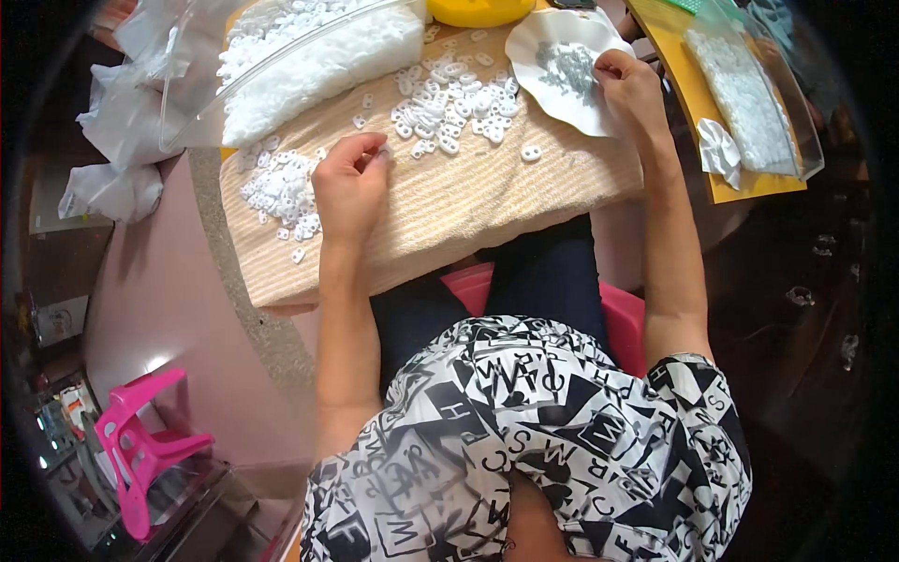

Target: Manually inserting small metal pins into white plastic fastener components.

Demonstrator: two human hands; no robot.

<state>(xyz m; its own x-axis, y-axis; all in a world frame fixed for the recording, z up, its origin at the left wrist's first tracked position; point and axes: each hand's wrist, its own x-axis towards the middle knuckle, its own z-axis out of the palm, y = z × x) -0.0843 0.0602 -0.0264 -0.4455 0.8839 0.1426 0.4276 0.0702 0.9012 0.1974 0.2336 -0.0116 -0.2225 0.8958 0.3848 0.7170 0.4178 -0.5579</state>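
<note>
My left hand point(351, 192) is closed over the towel-covered table top, thumb and fingertips pinched on a small white plastic piece that shows only in part. Beside it lies a heap of small white two-hole plastic pieces point(281, 192); a larger spread of the same white pieces point(440, 108) lies ahead, to its right. My right hand point(632, 94) reaches over the right edge of a white wavy-rimmed plate point(587, 120), its fingers pinched together. Tiny grey parts point(569, 70) lie on that plate. Whatever the right fingertips hold is too small to make out.
A clear bin of white pieces point(323, 80) stands at the far left of the table, near a yellow bowl point(479, 9). Another clear bin point(749, 103) and crumpled white paper point(719, 152) sit on a yellow surface at right. A pink stool point(140, 450) stands lower left.
</note>
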